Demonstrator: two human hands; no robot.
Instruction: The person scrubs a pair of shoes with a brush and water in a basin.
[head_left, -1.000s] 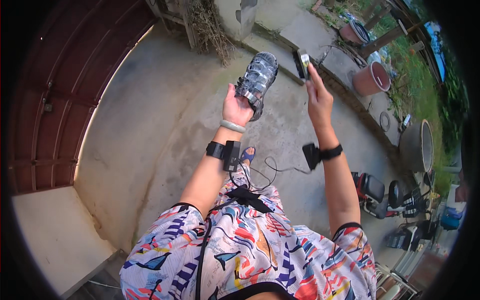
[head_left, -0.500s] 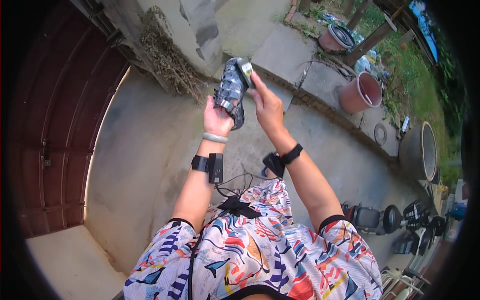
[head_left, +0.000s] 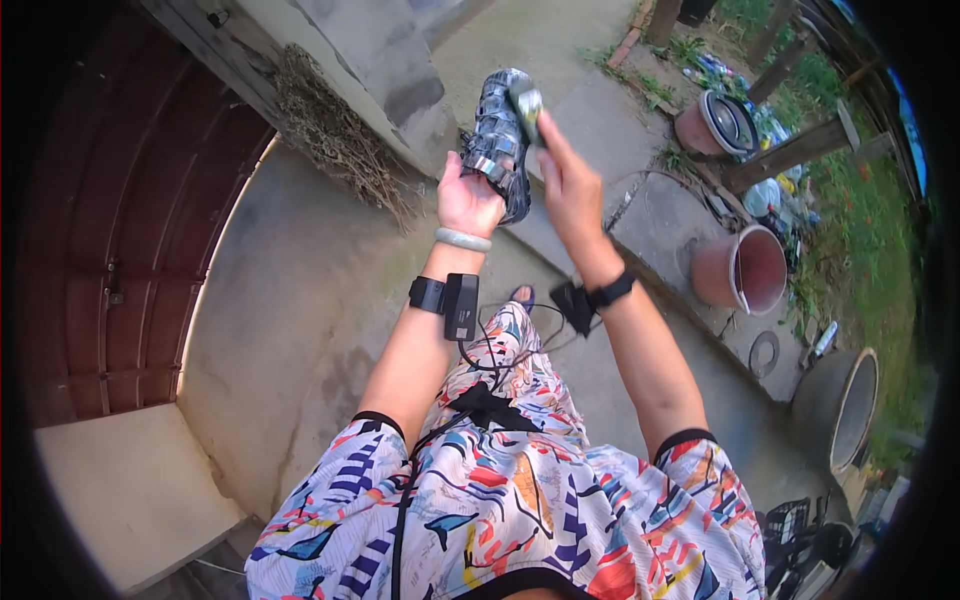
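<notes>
Out ahead of me, my left hand [head_left: 470, 203] holds a grey and black shoe [head_left: 496, 128] by its near end, toe pointing away. The thumb shows at its left side; the other fingers are hidden by the shoe. My right hand [head_left: 574, 188] grips a small dark block with a pale yellow patch [head_left: 529, 108], perhaps a shoe brush or polish sponge. That block lies along the right side of the shoe's far half, seemingly touching it. Its working face is turned from view. Each wrist wears a black strap with a small box, and a pale bangle circles the left wrist.
Dry brushwood [head_left: 330, 130] leans on the wall at upper left, near a dark red metal door [head_left: 110, 230]. On the raised kerb at right stand a pink bucket [head_left: 715, 275], a large round vat [head_left: 838, 410] and another tub [head_left: 705, 130]. Cables hang between my wrists.
Both hands, with the shoe and the small block, have shifted up and to the right in the picture. My view has turned too, and a sandalled foot now shows below. Both grips stay.
</notes>
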